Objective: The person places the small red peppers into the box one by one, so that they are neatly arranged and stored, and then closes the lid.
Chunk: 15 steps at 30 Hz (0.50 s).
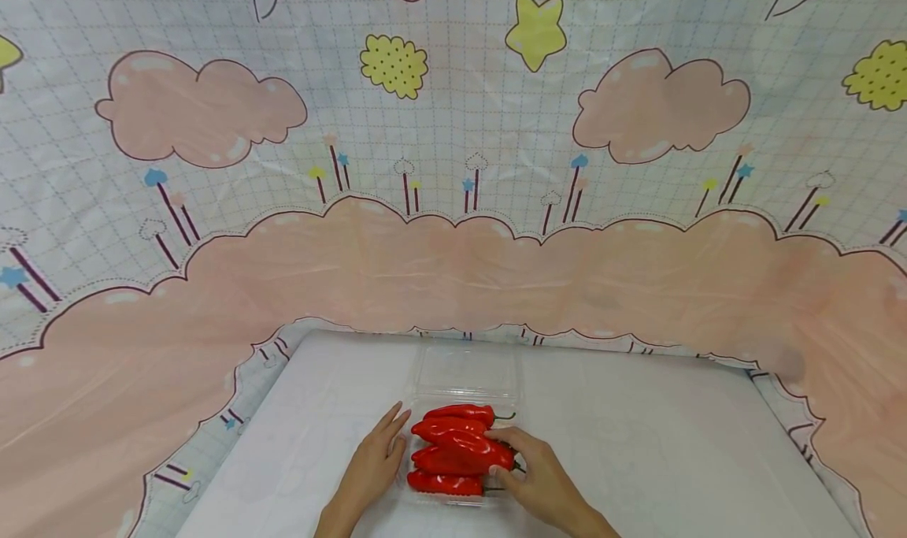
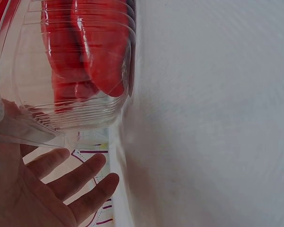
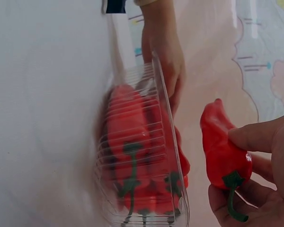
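Observation:
A clear plastic box [image 1: 453, 501] holds several red peppers [image 1: 445, 484] with green stems. Its lid [image 1: 466, 369] is hinged back away from me. My right hand [image 1: 542, 479] pinches one red pepper [image 3: 222, 146] between thumb and fingers near the stem end; in the right wrist view this pepper is raised above the box rim, apart from the others. At the box's left side is my left hand [image 1: 372, 461], its fingers spread and loosely straight. In the left wrist view its fingers [image 2: 87, 175] are beside the box wall, and the thumb is hidden behind the plastic.
The box stands on a white-covered table [image 1: 638, 435]. A patterned cloth [image 1: 453, 278] with clouds and stars hangs behind the table and along its sides. White tabletop extends left and right of the box.

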Available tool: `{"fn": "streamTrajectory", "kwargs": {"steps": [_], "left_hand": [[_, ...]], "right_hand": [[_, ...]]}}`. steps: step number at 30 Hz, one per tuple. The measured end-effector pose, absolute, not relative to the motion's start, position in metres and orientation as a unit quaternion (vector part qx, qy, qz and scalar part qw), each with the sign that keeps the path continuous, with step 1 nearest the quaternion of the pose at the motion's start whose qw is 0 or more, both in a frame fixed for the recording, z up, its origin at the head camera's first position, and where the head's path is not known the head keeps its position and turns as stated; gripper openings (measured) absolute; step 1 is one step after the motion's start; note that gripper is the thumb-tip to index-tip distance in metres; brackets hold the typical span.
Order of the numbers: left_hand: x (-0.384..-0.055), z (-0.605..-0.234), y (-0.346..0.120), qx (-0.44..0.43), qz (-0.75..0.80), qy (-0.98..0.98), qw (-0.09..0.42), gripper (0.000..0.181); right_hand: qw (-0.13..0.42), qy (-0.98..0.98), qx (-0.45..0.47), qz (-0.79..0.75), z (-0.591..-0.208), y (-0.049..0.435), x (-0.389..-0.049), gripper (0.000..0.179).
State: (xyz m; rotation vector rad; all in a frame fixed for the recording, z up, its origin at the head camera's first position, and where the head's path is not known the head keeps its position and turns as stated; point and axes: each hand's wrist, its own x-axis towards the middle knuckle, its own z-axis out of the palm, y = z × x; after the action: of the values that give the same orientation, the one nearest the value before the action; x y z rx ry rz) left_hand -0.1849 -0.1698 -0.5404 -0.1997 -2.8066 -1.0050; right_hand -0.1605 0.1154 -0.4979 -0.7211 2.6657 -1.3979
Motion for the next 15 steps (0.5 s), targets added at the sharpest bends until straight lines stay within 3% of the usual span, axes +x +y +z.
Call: {"fn": "streamTrajectory", "kwargs": {"steps": [5,15], "left_hand": [[-0.1845,-0.5397,-0.1695,-0.058,-0.34,-0.936,0.068,0.043],[-0.184,-0.5415,-0.1701,-0.077,-0.343,-0.931,0.098,0.041]], "right_hand": [[0.039,0.856,-0.247,-0.453,-0.5002,0.1148,-0.1594,0.042],[0.063,0.859,-0.264,-0.435,-0.5049,0.1108,-0.1565,0.039]]}}
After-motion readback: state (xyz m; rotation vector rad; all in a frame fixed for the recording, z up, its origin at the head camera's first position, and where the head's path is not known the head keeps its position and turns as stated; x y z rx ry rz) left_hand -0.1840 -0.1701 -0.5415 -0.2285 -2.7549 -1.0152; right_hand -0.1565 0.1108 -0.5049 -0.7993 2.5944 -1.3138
